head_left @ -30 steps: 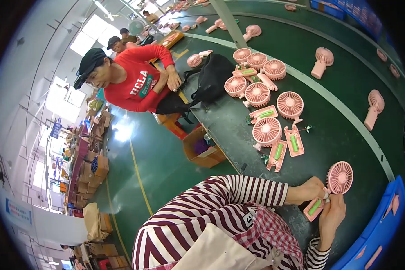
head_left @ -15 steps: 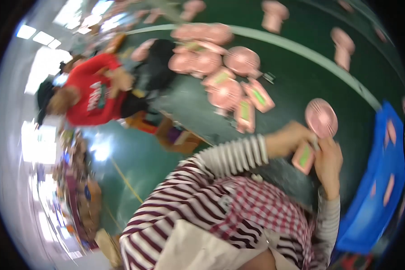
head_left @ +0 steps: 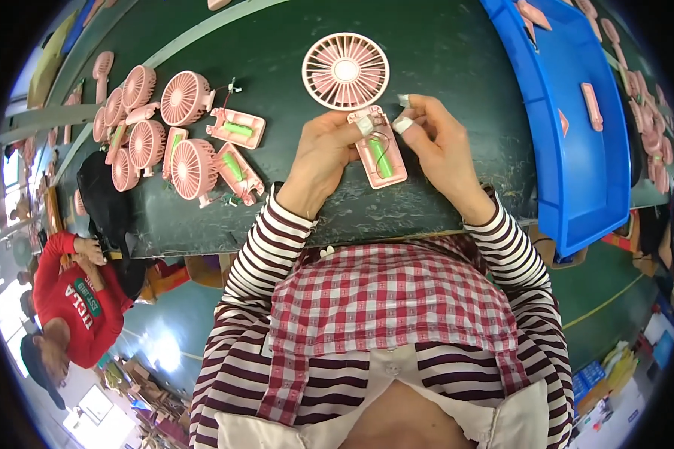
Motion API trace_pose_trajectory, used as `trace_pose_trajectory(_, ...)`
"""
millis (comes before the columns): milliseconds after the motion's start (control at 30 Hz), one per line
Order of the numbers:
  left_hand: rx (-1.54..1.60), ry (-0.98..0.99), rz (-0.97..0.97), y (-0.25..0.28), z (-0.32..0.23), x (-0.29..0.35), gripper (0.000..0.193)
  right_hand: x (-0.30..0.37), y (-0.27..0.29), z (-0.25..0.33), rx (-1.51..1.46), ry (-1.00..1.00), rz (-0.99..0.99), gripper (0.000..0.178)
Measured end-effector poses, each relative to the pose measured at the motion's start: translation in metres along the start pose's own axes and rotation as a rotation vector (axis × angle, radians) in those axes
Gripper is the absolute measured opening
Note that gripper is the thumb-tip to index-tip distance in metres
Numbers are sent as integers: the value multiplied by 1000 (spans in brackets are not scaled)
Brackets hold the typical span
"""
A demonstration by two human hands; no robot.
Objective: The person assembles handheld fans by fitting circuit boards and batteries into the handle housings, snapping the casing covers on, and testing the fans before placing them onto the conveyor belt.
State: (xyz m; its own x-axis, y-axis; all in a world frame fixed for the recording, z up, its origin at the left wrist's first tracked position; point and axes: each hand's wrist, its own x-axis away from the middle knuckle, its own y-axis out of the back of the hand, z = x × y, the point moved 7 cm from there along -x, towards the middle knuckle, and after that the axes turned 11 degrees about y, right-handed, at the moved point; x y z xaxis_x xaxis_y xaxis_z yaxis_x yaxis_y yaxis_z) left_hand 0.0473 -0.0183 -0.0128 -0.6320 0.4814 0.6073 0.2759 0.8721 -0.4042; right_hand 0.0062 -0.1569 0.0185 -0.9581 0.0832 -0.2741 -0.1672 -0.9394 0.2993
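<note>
Apron [head_left: 389, 310] is seen nearest, flanked by striped sleeves [head_left: 266, 247] that are angled inward across the bench [head_left: 457, 45]. Between the hands, an open pink handle [head_left: 397, 168] is held over the bench, its long axis pointed away from the apron, with the near end leaned slightly rightward. The left hand [head_left: 323, 156] is the nearer one: it is touching the far end from the left, its thumb laid across the top and its other fingers mostly hidden. The right hand [head_left: 443, 153] is raised just to the right, wrist turned inward, thumb and forefinger parted; nothing can be made out between them. Inside the handle a green battery [head_left: 379, 157] is laid lengthwise. Just beyond, a fan head [head_left: 345, 71] is set face up against the far end; whether it is fastened cannot be told. Farther left, more fans [head_left: 195, 168] are clustered beside open handles; well to the right, a blue tray [head_left: 573, 183] is placed. Farthest left, a co-worker [head_left: 108, 325] in red is seen.
</note>
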Motion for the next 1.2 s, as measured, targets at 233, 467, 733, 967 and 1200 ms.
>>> trace_pose_trajectory(233,15,-65,43,-6,1,3,22,7,-10,-3,-44,-209,13,51)
trace_pose_trajectory(467,85,-95,42,-10,-4,8,20,3,-17,-16,-150,-287,1,44)
trace_pose_trajectory(733,-128,-237,52,-16,-7,13,27,1,-20,-13,-395,-457,32,42)
trace_pose_trajectory(967,-6,-148,49,-10,1,4,22,11,2,11,-330,-465,77,50)
trace_pose_trajectory(1200,-66,-49,98,-10,8,5,28,4,181,51,577,-143,-196,26)
